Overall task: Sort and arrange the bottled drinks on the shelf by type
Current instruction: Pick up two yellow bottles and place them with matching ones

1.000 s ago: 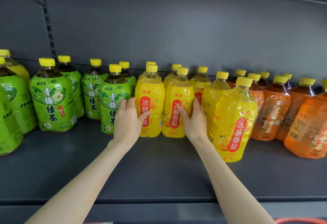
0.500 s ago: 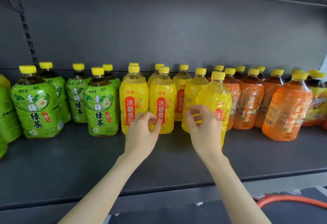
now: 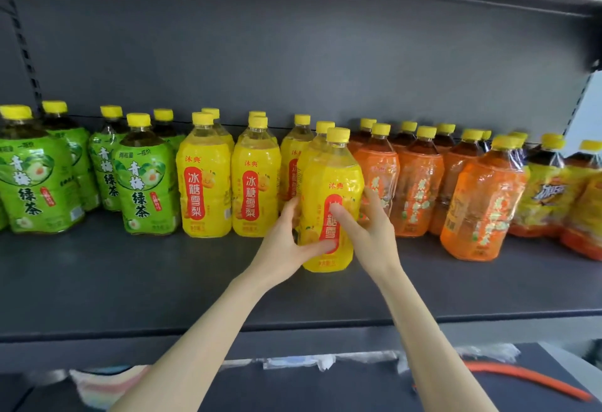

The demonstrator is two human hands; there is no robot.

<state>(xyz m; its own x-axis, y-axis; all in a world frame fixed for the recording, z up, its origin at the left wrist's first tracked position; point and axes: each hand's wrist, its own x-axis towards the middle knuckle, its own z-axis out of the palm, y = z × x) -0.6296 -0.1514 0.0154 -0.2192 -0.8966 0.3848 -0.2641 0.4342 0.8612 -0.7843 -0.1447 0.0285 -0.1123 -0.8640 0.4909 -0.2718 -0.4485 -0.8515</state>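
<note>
A yellow pear-drink bottle (image 3: 329, 183) with a red label strip stands forward of the row on the dark shelf (image 3: 130, 281). My left hand (image 3: 286, 242) grips its lower left side, thumb across the front. My right hand (image 3: 368, 226) holds its right side, thumb on the red label. Behind and to the left stand more yellow pear bottles (image 3: 203, 180). Green tea bottles (image 3: 146, 180) fill the left end. Orange-labelled tea bottles (image 3: 420, 180) stand to the right, one orange bottle (image 3: 482, 206) set forward.
At the far right stand yellow-and-orange iced-tea bottles (image 3: 550, 190). The shelf's front strip (image 3: 97, 320) in front of the bottles is bare. Below lie a lower shelf with plastic wrap (image 3: 325, 362) and an orange hose (image 3: 534, 379).
Both hands left the two front yellow bottles, moved right and took hold of the forward yellow bottle. The camera has panned right, bringing the far-right bottles into view.
</note>
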